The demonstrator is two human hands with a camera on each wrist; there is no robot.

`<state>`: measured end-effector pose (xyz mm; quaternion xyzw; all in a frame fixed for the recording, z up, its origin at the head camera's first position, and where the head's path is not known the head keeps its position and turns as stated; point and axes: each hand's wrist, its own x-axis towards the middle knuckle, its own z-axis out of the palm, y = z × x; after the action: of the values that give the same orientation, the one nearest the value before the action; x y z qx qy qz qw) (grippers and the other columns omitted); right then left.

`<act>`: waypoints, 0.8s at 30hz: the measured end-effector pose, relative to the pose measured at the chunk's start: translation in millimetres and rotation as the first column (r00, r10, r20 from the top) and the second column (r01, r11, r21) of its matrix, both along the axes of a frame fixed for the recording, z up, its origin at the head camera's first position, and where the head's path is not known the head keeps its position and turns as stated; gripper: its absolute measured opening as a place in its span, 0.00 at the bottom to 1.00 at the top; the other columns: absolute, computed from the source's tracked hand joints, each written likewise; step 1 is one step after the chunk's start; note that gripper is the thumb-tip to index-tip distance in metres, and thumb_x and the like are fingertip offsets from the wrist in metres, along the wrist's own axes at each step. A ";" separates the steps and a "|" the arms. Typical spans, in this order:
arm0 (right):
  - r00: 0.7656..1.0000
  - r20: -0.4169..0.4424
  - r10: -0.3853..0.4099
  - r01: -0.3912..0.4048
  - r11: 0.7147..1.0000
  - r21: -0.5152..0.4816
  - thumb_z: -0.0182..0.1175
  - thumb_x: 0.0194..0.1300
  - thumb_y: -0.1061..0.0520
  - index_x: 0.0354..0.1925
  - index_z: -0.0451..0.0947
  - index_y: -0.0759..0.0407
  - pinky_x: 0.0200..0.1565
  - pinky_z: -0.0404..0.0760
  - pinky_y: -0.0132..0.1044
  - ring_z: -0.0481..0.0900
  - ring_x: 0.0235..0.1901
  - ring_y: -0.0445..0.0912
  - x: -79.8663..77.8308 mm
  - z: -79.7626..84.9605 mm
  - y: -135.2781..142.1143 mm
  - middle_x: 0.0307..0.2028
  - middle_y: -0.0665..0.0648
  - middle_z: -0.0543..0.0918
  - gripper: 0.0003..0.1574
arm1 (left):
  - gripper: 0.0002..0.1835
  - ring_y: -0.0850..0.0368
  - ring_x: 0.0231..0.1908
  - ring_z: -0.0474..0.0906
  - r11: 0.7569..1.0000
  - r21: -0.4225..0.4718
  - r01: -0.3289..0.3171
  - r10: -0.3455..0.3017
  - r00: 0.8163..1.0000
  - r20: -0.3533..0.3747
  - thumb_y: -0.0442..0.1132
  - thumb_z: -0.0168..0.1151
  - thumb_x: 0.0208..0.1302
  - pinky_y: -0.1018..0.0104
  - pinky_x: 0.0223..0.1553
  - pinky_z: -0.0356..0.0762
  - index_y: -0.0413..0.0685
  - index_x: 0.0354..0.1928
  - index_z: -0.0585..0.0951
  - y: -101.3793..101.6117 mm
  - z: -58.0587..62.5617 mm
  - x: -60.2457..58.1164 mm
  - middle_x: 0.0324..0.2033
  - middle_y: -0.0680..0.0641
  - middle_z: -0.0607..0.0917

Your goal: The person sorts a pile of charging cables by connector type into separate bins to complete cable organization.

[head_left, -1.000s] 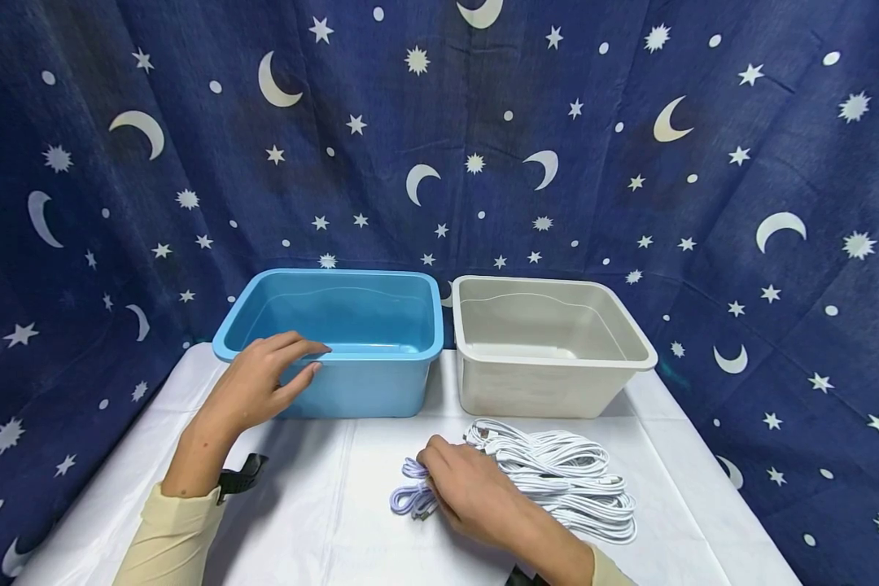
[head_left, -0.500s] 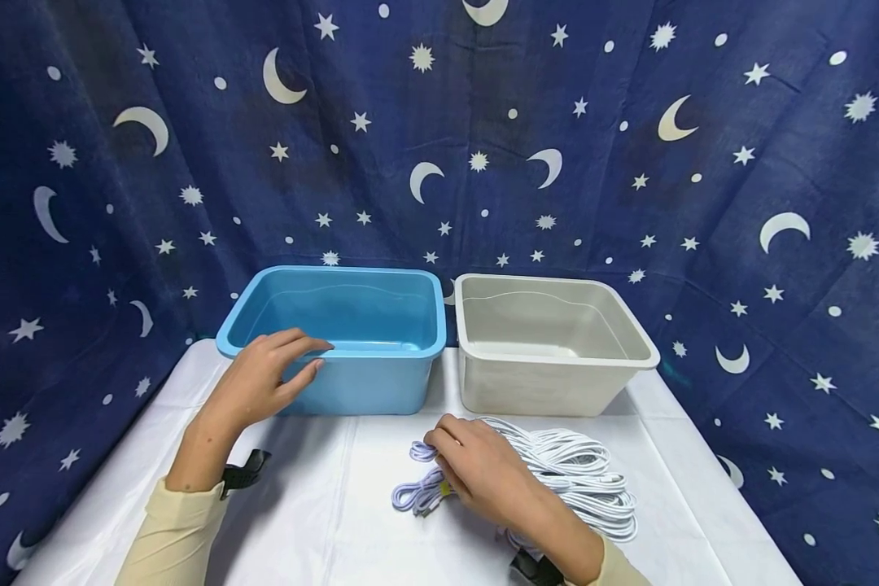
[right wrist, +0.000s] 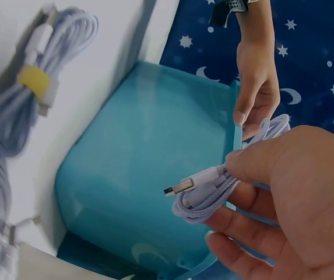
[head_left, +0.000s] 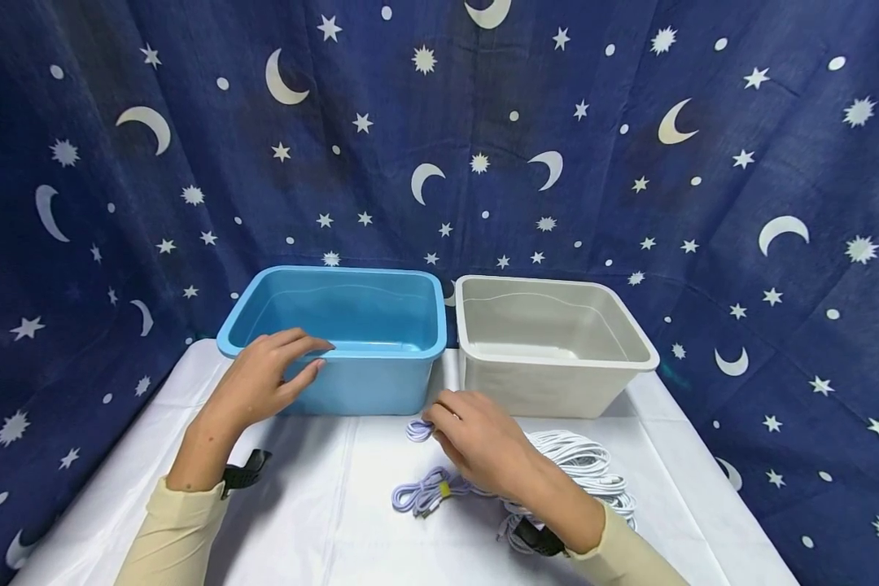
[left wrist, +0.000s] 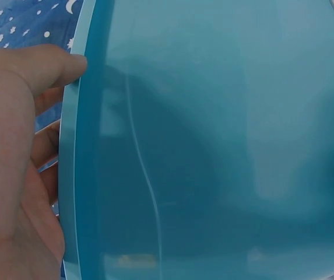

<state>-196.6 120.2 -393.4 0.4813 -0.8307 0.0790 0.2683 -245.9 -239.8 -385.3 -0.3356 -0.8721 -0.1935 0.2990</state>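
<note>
My right hand [head_left: 479, 443] pinches a coiled lilac USB charging cable [right wrist: 204, 201] between thumb and fingers, lifted above the table. One white plug with a metal tip sticks out of that coil in the right wrist view. At the near rim of the blue plastic bin [head_left: 366, 389], my left hand [head_left: 260, 378] holds on, thumb outside and fingers over the edge. A second lilac cable [head_left: 414, 494], bundled with a yellow tie [head_left: 444, 488], lies on the table below my right hand. White coiled cables [head_left: 582, 468] are heaped beside it, partly hidden by my right forearm.
A light grey bin [head_left: 535, 391] stands right of the blue one, with a narrow gap between them. White cloth [head_left: 366, 537] covers the table. A dark blue curtain [head_left: 381, 195] with moons and stars hangs behind and at both sides.
My right hand has lifted one lilac cable off the pile and moved away from me toward the bins. The yellow-tied cable has come into view. My left hand stays at the blue rim.
</note>
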 end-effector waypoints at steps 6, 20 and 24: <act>0.997 -0.062 0.043 -0.043 0.999 -0.006 0.67 0.69 0.63 0.48 0.82 0.54 0.49 0.80 0.42 0.82 0.45 0.47 -10.4 20.0 -8.3 0.42 0.50 0.81 0.11 | 0.12 0.55 0.36 0.85 1.000 0.006 -0.002 0.002 1.000 0.004 0.37 0.72 0.68 0.52 0.40 0.82 0.52 0.53 0.89 0.6 -1.9 0.5 0.43 0.52 0.89; 0.985 -0.170 0.045 -0.062 0.993 -0.098 0.68 0.62 0.67 0.44 0.85 0.55 0.41 0.76 0.41 0.80 0.39 0.47 -50.0 51.9 -24.1 0.39 0.52 0.81 0.13 | 0.12 0.51 0.38 0.85 1.000 -0.006 -0.014 0.014 1.000 -0.010 0.38 0.72 0.68 0.48 0.41 0.81 0.50 0.53 0.89 2.4 1.9 0.6 0.43 0.51 0.89; 0.987 -0.156 0.033 -0.054 0.990 -0.131 0.67 0.63 0.67 0.44 0.86 0.54 0.40 0.74 0.41 0.79 0.38 0.47 -60.4 60.1 -30.4 0.38 0.51 0.81 0.13 | 0.12 0.51 0.38 0.85 1.000 -0.007 -0.022 0.022 1.000 -0.013 0.38 0.72 0.68 0.48 0.41 0.82 0.50 0.52 0.89 2.1 2.5 1.4 0.43 0.51 0.89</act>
<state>-257.1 89.7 -333.3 0.4849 -0.7896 0.1033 0.3615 -244.5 -237.7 -382.8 -0.3285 -0.8743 -0.1848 0.3057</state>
